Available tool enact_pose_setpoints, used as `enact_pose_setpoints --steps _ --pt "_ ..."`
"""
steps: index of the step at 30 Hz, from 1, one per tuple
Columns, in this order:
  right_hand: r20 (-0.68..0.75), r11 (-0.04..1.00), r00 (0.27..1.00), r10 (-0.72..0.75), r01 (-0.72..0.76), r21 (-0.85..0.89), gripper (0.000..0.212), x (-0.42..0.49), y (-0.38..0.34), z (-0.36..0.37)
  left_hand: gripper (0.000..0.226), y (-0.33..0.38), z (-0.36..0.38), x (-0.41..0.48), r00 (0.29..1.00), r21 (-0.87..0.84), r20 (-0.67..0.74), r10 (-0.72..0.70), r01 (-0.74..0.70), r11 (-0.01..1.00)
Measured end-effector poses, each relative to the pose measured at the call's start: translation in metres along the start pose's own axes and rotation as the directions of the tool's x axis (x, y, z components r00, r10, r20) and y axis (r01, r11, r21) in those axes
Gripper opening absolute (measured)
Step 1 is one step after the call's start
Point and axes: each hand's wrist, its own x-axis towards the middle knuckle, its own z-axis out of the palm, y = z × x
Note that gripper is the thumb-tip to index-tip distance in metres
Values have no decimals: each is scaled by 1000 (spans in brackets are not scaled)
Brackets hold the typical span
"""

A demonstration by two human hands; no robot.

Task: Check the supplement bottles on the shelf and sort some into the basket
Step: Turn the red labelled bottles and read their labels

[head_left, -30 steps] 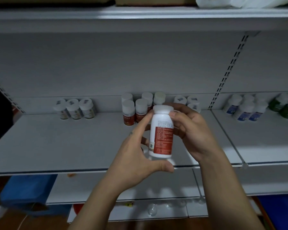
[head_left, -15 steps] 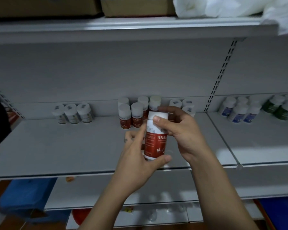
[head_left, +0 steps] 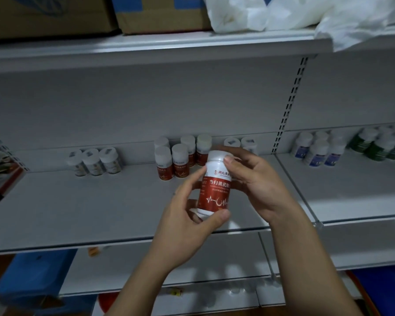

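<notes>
I hold the red-label bottle (head_left: 214, 195) upright in front of the shelf (head_left: 78, 213), label facing me.

- **Left grip:** The left grip (head_left: 187, 226) clasps the lower body, with the thumb across the base edge.
- **Right grip:** The right grip (head_left: 258, 185) pinches the white cap (head_left: 217, 157).

Hazards, as I judge them:

1. If the cap turns loose under the right grip, the contents may spill.
2. Returning the bottle carelessly may topple the red-label row (head_left: 172, 165) standing just behind it.
3. No basket is in view, so a blind drop may miss it.
</notes>
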Motion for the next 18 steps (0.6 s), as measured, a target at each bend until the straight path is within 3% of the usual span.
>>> enact_pose_setpoints --steps 5,13,18 --pt "-73 999 997 -29 26 -38 17 -5 3 -4 95 -4 12 3 1000 114 12 -1 0 993" --pt "-143 996 987 -77 68 -63 39 -2 5 -7 92 -9 14 11 998 266 10 61 -61 962" --pt "-121 997 991 -63 57 -50 19 2 7 -6 92 -11 12 13 998 228 -43 54 -42 973"
